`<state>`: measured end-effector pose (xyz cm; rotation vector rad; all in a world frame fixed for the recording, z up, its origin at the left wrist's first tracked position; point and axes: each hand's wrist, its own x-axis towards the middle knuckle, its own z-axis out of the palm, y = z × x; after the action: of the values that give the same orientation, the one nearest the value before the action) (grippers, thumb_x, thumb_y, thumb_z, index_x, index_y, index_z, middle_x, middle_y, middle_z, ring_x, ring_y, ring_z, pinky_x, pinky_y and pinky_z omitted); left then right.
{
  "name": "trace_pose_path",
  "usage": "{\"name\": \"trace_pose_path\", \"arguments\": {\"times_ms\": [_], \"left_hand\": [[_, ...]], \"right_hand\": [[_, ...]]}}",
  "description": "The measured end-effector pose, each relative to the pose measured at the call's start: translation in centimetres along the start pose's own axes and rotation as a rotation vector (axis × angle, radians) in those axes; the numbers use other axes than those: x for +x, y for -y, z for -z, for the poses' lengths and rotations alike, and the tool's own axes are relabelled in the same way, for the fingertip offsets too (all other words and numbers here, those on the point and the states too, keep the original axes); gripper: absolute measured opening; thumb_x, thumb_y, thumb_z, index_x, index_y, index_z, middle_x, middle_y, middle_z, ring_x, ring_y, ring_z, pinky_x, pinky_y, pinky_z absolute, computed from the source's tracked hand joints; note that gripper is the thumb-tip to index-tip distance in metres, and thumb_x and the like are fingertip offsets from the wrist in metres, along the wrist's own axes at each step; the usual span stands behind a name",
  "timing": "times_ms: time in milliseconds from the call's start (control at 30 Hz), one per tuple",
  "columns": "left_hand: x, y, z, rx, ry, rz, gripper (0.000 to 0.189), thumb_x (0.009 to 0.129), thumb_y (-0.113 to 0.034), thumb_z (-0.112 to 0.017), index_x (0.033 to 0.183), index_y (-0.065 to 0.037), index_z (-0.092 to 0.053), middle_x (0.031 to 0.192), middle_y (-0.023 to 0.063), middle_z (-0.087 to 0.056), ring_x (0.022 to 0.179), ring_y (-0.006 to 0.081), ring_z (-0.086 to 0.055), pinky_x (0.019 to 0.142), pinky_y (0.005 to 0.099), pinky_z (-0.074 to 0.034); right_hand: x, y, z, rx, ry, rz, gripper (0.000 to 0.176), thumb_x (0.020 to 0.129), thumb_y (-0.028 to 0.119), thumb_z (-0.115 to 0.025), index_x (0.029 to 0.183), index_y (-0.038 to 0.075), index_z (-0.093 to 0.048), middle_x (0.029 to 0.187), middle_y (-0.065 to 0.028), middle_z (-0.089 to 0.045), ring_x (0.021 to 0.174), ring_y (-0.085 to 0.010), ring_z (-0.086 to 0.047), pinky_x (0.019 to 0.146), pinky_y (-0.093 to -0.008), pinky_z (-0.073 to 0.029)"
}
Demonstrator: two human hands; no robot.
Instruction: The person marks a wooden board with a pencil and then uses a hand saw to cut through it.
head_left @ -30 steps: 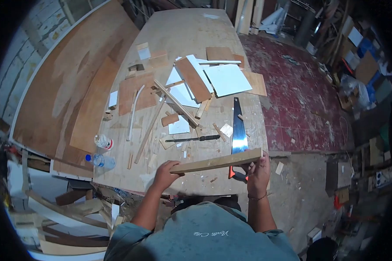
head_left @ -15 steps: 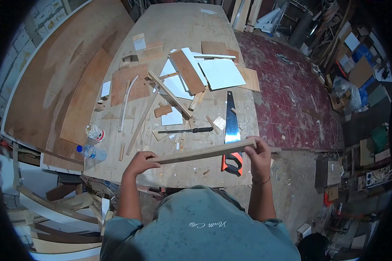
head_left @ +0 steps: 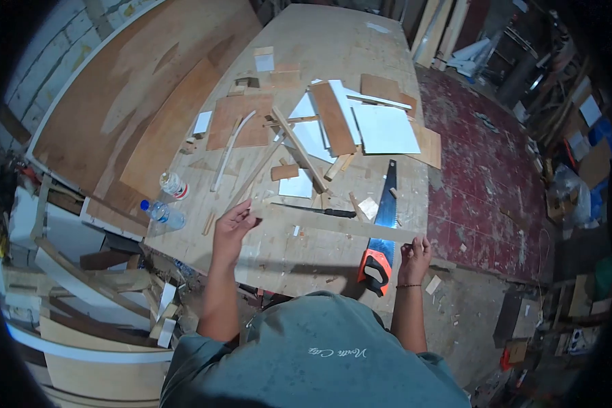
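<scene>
I hold a long flat wooden strip (head_left: pixel 333 225) level above the near end of the workbench (head_left: pixel 333 54). My left hand (head_left: pixel 233 223) pinches its left end with the fingers partly spread. Its right end is gripped by my right hand (head_left: pixel 415 256), close to the bench's right edge. Under the strip lies a handsaw (head_left: pixel 385 211) with an orange and black handle (head_left: pixel 375 268), blade pointing away from me. A dark chisel-like tool (head_left: pixel 314 210) lies just beyond the strip.
Wood offcuts, thin strips and white panels (head_left: pixel 384 127) litter the middle of the bench. Two plastic bottles (head_left: pixel 163 213) lie at its left edge. Large plywood sheets (head_left: pixel 136 102) lean on the left. Red floor with debris is on the right; scrap wood is piled lower left.
The strip has swung from tilted up at the right to nearly level and lower. My left hand rose and moved out; my right hand dropped toward the saw handle. The view shifted.
</scene>
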<state>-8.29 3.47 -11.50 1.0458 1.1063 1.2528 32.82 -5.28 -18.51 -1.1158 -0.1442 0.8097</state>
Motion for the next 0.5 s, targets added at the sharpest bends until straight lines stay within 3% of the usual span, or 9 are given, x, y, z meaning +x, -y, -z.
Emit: {"name": "trace_pose_path", "arguments": {"times_ms": [100, 200, 333, 500], "left_hand": [[-1.5, -0.7, -1.5, -0.013, 0.108, -0.007, 0.068, 0.088, -0.001, -0.067, 0.147, 0.003, -0.034, 0.117, 0.0094, -0.061, 0.102, 0.0127, -0.06, 0.088, 0.0253, -0.049], [-2.7, -0.8, -3.2, 0.029, -0.021, -0.149, 0.07, 0.088, 0.0, -0.068, 0.148, 0.003, -0.033, 0.118, 0.0095, -0.061, 0.104, 0.0118, -0.059, 0.087, 0.0243, -0.049], [-3.5, -1.2, -2.7, 0.058, -0.198, -0.123, 0.066, 0.087, 0.001, -0.069, 0.144, 0.007, -0.037, 0.111, 0.0098, -0.062, 0.093, 0.0108, -0.06, 0.084, 0.0246, -0.051], [-4.4, -2.2, -3.3, -0.027, -0.224, -0.182, 0.051, 0.088, 0.002, -0.066, 0.135, 0.008, -0.047, 0.108, 0.0106, -0.063, 0.091, 0.013, -0.062, 0.083, 0.0275, -0.053]], "right_hand": [[0.0, -1.2, 0.7, -0.043, 0.011, -0.036, 0.037, 0.092, 0.015, -0.068, 0.122, 0.006, -0.048, 0.088, -0.004, -0.063, 0.071, -0.0132, -0.059, 0.065, -0.0273, -0.051], [-1.0, -2.1, 0.8, -0.059, 0.03, -0.079, 0.036, 0.093, 0.016, -0.067, 0.122, 0.007, -0.047, 0.09, -0.0037, -0.062, 0.072, -0.0126, -0.058, 0.066, -0.0272, -0.051], [-2.0, -2.8, 1.7, -0.043, 0.057, -0.133, 0.035, 0.094, 0.016, -0.065, 0.123, 0.01, -0.045, 0.093, -0.0027, -0.061, 0.074, -0.0119, -0.057, 0.066, -0.027, -0.05], [-2.3, -1.9, 1.5, 0.058, 0.12, -0.095, 0.037, 0.096, 0.016, -0.063, 0.127, 0.011, -0.045, 0.091, -0.0014, -0.06, 0.074, -0.0105, -0.055, 0.07, -0.027, -0.048]]}}
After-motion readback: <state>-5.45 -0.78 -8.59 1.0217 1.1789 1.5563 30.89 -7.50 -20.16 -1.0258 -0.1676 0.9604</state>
